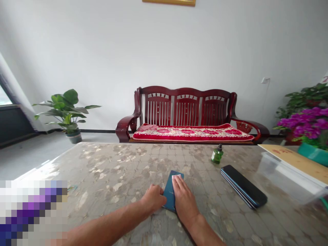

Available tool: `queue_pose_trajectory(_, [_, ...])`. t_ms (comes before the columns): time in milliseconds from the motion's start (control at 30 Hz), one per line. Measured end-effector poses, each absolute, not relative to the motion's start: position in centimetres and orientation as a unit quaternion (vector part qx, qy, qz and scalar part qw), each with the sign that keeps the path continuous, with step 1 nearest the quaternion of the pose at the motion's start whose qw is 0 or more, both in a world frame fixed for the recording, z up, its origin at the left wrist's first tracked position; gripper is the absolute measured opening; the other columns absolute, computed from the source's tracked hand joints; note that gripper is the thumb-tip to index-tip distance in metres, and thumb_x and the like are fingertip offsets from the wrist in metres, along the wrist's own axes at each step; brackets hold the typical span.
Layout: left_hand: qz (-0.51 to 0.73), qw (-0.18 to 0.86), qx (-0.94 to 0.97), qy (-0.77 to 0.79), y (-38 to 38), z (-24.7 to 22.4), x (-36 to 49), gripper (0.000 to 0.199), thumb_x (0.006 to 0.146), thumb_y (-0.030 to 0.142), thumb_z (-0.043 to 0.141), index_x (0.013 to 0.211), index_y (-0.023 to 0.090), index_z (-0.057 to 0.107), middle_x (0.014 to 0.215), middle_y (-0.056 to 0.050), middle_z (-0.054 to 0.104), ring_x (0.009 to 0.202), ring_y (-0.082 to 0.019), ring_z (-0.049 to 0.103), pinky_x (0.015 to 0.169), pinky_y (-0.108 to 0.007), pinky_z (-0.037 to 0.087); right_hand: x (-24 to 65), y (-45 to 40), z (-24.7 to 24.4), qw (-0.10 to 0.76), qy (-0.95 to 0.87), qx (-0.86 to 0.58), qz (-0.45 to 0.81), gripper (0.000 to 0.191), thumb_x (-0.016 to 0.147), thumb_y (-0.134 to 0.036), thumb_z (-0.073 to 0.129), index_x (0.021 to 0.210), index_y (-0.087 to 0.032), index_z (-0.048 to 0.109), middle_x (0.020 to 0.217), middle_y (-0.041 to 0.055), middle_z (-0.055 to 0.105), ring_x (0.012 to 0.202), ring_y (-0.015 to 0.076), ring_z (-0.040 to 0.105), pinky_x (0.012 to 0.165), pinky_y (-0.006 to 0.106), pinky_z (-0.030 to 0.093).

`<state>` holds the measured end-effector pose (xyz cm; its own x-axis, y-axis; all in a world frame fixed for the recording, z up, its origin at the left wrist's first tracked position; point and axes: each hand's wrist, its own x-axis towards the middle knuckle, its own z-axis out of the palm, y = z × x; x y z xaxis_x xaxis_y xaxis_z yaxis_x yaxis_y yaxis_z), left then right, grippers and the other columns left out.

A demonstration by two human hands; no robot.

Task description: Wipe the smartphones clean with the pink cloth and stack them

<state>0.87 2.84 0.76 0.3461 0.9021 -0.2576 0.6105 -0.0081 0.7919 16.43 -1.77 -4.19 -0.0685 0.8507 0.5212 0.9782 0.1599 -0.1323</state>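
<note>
A dark blue phone (169, 192) lies flat on the table in front of me. My left hand (154, 198) is closed, its curled fingers and thumb at the phone's left edge. Under the fingertips of my right hand (183, 198) is a small white wipe (176, 176), pressed onto the phone's upper part. That hand's fingers are held together and cover the phone's right side. To the right sits a stack of several dark phones (243, 186). Behind the stack stands a green bottle (217, 154) with a black cap.
A patterned, glossy cover lies over the table (107, 171). At the right edge are a clear plastic box (279, 174), a tan paper folder (294, 159) and purple flowers (304, 121). Beyond the table stand a wooden bench (187, 109) and a potted plant (68, 112).
</note>
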Motion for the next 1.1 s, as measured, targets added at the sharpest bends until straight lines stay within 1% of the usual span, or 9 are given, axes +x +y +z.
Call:
queue_pose_trajectory(133, [0.182, 0.494, 0.658, 0.539, 2.6, 1.0, 0.9, 0.015, 0.057, 0.023, 0.067, 0.05, 0.018, 0.056, 0.046, 0.006, 0.046, 0.053, -0.014, 0.05, 0.048, -0.023, 0.033, 16.5, -1.6, -4.3, 0.27, -0.712, -0.643, -0.086, 0.062, 0.082, 0.004, 0.034, 0.138, -0.014, 0.051, 0.138, 0.0129, 0.055, 0.131, 0.0241, 0.048, 0.106, 0.036, 0.046])
queue_pose_trajectory(267, [0.19, 0.539, 0.629, 0.527, 2.1, 1.0, 1.4, 0.014, 0.061, 0.026, 0.067, 0.058, 0.017, 0.057, 0.047, 0.006, 0.048, 0.045, -0.011, 0.044, 0.045, -0.022, 0.031, 16.5, -1.5, -4.1, 0.295, -0.699, -0.651, -0.039, 0.065, 0.081, 0.005, 0.032, 0.143, -0.013, 0.045, 0.144, 0.0134, 0.049, 0.134, 0.0217, 0.044, 0.109, 0.035, 0.042])
queue_pose_trajectory(433, [0.236, 0.54, 0.626, 0.511, 1.0, 0.2, 2.3, 0.014, 0.066, 0.022, 0.067, 0.077, 0.017, 0.06, 0.061, 0.004, 0.058, 0.056, -0.013, 0.053, 0.053, -0.022, 0.038, 16.4, -1.3, -3.7, 0.352, -0.683, -0.64, 0.01, 0.07, 0.08, 0.004, 0.032, 0.146, -0.018, 0.04, 0.146, 0.0097, 0.047, 0.135, 0.0172, 0.043, 0.109, 0.033, 0.04])
queue_pose_trajectory(533, [0.254, 0.475, 0.671, 0.51, 1.0, 0.3, 2.1, 0.01, 0.072, 0.018, 0.061, 0.082, 0.017, 0.061, 0.068, 0.003, 0.062, 0.067, -0.016, 0.058, 0.059, -0.022, 0.039, 16.8, -1.0, -3.4, 0.397, -0.67, -0.627, 0.027, 0.063, 0.082, 0.002, 0.033, 0.139, -0.017, 0.05, 0.139, 0.0105, 0.055, 0.129, 0.0183, 0.05, 0.107, 0.036, 0.043])
queue_pose_trajectory(667, [0.234, 0.321, 0.748, 0.532, 1.8, 1.7, 1.0, 0.013, 0.083, 0.019, 0.052, 0.085, 0.019, 0.065, 0.07, 0.002, 0.064, 0.069, -0.016, 0.06, 0.061, -0.022, 0.036, 18.4, -0.4, -3.2, 0.494, -0.636, -0.591, 0.049, 0.051, 0.084, -0.005, 0.037, 0.123, -0.021, 0.065, 0.121, 0.0069, 0.068, 0.112, 0.0187, 0.064, 0.098, 0.036, 0.052])
queue_pose_trajectory(767, [0.21, 0.23, 0.775, 0.55, 2.3, 2.6, 0.1, 0.018, 0.088, 0.025, 0.051, 0.096, 0.024, 0.068, 0.077, 0.002, 0.069, 0.074, -0.015, 0.064, 0.063, -0.021, 0.035, 20.2, -0.1, -2.7, 0.568, -0.558, -0.605, 0.029, 0.039, 0.088, -0.015, 0.041, 0.115, -0.018, 0.069, 0.108, 0.0084, 0.073, 0.098, 0.0206, 0.07, 0.086, 0.034, 0.058])
queue_pose_trajectory(833, [0.212, 0.205, 0.777, 0.556, 2.4, 2.8, -0.3, 0.02, 0.089, 0.027, 0.053, 0.102, 0.027, 0.068, 0.084, 0.002, 0.071, 0.079, -0.016, 0.066, 0.066, -0.021, 0.036, 21.0, -0.3, -2.1, 0.592, -0.523, -0.613, -0.007, 0.037, 0.09, -0.02, 0.042, 0.115, -0.016, 0.069, 0.108, 0.0106, 0.073, 0.097, 0.0217, 0.071, 0.085, 0.035, 0.058])
queue_pose_trajectory(933, [0.234, 0.197, 0.779, 0.547, 2.1, 2.6, -0.5, 0.02, 0.089, 0.027, 0.054, 0.104, 0.029, 0.068, 0.09, 0.002, 0.073, 0.086, -0.017, 0.066, 0.069, -0.021, 0.037, 21.1, -1.0, -0.7, 0.572, -0.572, -0.585, -0.059, 0.039, 0.094, -0.017, 0.038, 0.123, -0.018, 0.064, 0.121, 0.0095, 0.068, 0.111, 0.0197, 0.065, 0.096, 0.036, 0.053])
queue_pose_trajectory(1100, [0.271, 0.206, 0.797, 0.499, 1.6, 2.2, -0.7, 0.018, 0.087, 0.024, 0.057, 0.099, 0.029, 0.07, 0.089, 0.003, 0.072, 0.084, -0.015, 0.065, 0.074, -0.021, 0.039, 19.1, -1.9, 1.0, 0.452, -0.698, -0.534, -0.151, 0.041, 0.096, -0.01, 0.037, 0.128, -0.023, 0.061, 0.128, 0.0054, 0.064, 0.126, 0.0179, 0.053, 0.11, 0.041, 0.041])
